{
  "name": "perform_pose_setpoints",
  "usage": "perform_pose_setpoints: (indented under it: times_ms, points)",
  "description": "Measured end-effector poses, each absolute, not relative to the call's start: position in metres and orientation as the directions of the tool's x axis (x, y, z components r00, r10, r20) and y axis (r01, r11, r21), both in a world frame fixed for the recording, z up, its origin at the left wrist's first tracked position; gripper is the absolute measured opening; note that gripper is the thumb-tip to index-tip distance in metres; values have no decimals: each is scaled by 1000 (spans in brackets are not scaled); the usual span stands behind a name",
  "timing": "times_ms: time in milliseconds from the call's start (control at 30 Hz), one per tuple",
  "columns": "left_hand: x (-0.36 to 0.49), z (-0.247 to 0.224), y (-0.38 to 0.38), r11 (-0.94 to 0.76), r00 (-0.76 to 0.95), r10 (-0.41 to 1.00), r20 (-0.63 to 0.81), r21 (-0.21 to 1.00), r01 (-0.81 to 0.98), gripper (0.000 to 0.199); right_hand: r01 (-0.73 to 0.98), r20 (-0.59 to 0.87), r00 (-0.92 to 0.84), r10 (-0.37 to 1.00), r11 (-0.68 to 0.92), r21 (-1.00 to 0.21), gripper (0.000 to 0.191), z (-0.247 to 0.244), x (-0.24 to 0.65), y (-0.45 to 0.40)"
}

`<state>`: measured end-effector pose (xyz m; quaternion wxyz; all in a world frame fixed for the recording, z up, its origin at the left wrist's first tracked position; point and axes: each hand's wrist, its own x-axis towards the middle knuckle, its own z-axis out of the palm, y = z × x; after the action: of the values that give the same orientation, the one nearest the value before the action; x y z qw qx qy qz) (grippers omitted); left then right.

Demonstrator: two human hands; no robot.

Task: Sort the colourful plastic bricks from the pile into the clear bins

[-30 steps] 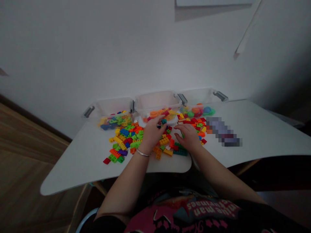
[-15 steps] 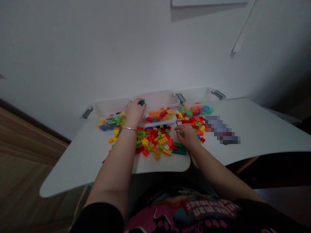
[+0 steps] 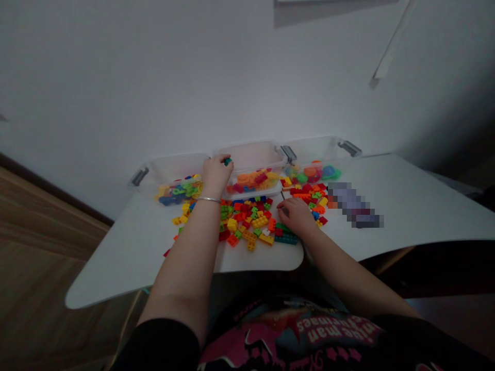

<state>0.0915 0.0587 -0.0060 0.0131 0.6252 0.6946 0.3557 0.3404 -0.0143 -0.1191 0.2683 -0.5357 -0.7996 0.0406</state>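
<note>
At the middle bin [image 3: 251, 155], the left hand [image 3: 214, 176], now up from the pile, narrowly pinches a teal brick [image 3: 228, 162], while the right hand [image 3: 297, 216] curls over loose bricks [image 3: 247, 219], its grip undetermined.

Your left hand [image 3: 216, 175], pinching a teal brick [image 3: 228, 162], sits against the middle clear plastic bin [image 3: 251, 157], and the row of bins blocks any pass toward 12 o'clock. Loose plastic building bricks [image 3: 247, 221] lie in the way between your hands, while a blurred-out object [image 3: 353, 206] obstructs your right hand [image 3: 297, 216] toward 3 o'clock. You can pass over the white table [image 3: 116, 257] at 8 o'clock, beyond the bricks.
</note>
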Motion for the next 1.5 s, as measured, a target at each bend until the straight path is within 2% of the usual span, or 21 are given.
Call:
perform_pose_setpoints:
  times_ms: [200,433,600,767,867,933,1000,1067,1233,1367,1500]
  points:
    - [93,-6,56,-43,-203,873,444,485,874,36,831,398,-284,872,431,-352,16,-120,341,-14]
    - [86,-4,48,-180,5,871,492,309,934,37,839,386,-284,877,423,-343,17,-118,341,-16]
    - [86,4,41,-213,50,854,519,259,942,38,834,398,-286,872,431,-345,17,-120,341,-14]
    - [93,12,-3,-342,169,775,609,179,922,36,832,392,-293,872,434,-345,18,-121,342,-13]
    - [93,2,-37,-361,232,828,511,169,917,33,835,390,-291,874,431,-342,18,-120,342,-14]
    - [87,-12,-52,-373,289,879,379,172,912,35,836,390,-290,874,430,-340,18,-119,341,-15]
    - [79,-28,-59,-376,327,918,226,226,898,39,838,393,-288,873,429,-339,18,-118,340,-16]
    - [70,-40,-62,-361,332,932,147,268,893,42,839,399,-284,872,428,-338,18,-118,340,-17]
    - [59,-52,-65,-320,298,946,131,204,925,45,837,393,-292,872,432,-336,19,-118,341,-16]
    - [59,-56,-69,-342,327,938,114,158,926,34,842,382,-291,877,425,-333,19,-118,341,-16]
    - [61,-58,-71,-337,310,939,150,207,919,27,839,375,-306,875,434,-328,19,-117,341,-17]
